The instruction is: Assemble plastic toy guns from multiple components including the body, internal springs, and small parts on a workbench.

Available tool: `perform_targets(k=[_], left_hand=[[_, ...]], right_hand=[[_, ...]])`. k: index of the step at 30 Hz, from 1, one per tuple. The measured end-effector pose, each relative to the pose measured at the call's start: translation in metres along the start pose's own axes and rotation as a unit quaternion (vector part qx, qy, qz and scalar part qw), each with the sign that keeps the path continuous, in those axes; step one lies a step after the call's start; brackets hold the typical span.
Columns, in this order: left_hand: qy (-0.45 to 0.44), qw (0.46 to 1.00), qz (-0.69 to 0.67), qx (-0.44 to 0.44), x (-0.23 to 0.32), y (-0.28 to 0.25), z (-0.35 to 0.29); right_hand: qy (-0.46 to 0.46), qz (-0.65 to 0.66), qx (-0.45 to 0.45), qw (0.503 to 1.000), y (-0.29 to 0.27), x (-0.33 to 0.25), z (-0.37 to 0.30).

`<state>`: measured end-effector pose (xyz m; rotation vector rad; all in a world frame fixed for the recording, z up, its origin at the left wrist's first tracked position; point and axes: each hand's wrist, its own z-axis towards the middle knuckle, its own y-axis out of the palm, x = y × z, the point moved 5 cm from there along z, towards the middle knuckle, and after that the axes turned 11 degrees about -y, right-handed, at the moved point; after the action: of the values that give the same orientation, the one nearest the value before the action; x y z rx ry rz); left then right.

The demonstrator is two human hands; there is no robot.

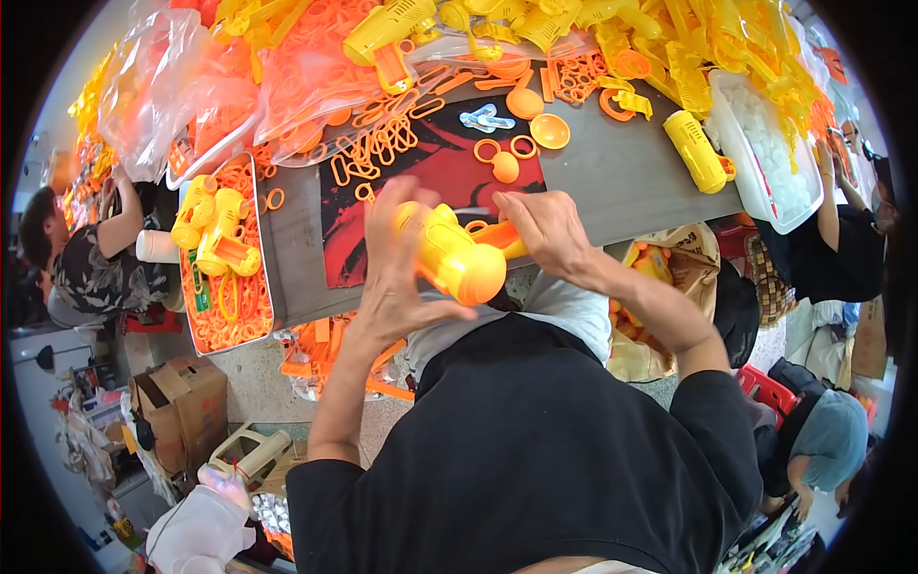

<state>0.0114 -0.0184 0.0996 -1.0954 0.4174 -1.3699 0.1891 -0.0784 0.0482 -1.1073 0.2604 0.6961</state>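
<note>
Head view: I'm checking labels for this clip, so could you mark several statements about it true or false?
1. The left hand and the right hand are both at a yellow-and-orange toy. True.
2. The toy's orange handle is on the left hand's side. False: it is on the right hand's side.
3. A yellow casing lies left of a white tub. True.
4. The tub holds orange rings. False: it holds pale, translucent pieces.
5. The mat is plain blue. False: a red and black mat lies there.

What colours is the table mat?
The mat is red and black; the head view shows it.
</note>
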Motion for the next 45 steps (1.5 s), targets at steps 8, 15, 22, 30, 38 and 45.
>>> perform_targets(k=[8,15,22,30,38,45], left_hand=[[-0.503,0.626,-0.550,0.229,-0.069,0.022,-0.039],[-0.451,0.528,-0.693,0.195,-0.069,0.025,-0.050],[-0.439,0.580,-0.651,0.217,-0.070,0.030,-0.024],[-0.449,0.637,-0.593,0.206,-0.066,0.039,0.004],[-0.442,0.679,-0.553,0.197,-0.059,0.034,0.009],[-0.382,0.736,-0.541,0.141,-0.055,0.037,0.028]], right_hand=[[0.014,0.176,0.065,0.982,0.011,-0.020,0.010],[0.032,-0.230,-0.003,0.973,-0.022,0.079,0.020],[0.113,0.098,0.045,0.988,-0.022,0.082,0.027],[0.188,0.700,0.192,0.662,0.017,0.030,0.026],[0.169,0.521,0.151,0.823,0.004,0.030,0.029],[0.074,0.247,0.190,0.947,-0.009,-0.003,0.045]])
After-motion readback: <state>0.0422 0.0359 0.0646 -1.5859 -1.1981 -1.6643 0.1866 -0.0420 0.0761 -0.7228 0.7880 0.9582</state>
